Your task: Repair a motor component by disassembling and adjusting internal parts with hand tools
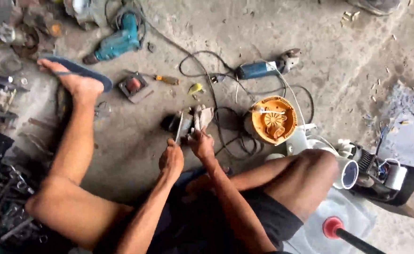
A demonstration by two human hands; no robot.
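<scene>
I sit on a concrete floor with my legs spread. My left hand (171,160) grips a slim metal tool (179,128) that points up at a small dark motor part (188,121) lying on the floor. My right hand (202,144) presses on that part from the right and holds it steady. The part has a pale, worn metal piece on its right side. Cables run out from behind it.
A round orange housing (274,119) lies right of the part. Farther back are a blue angle grinder (263,68), a teal drill (116,43) and a screwdriver (165,79). A dismantled fan motor (381,174) sits at right, scrap metal (4,197) at left.
</scene>
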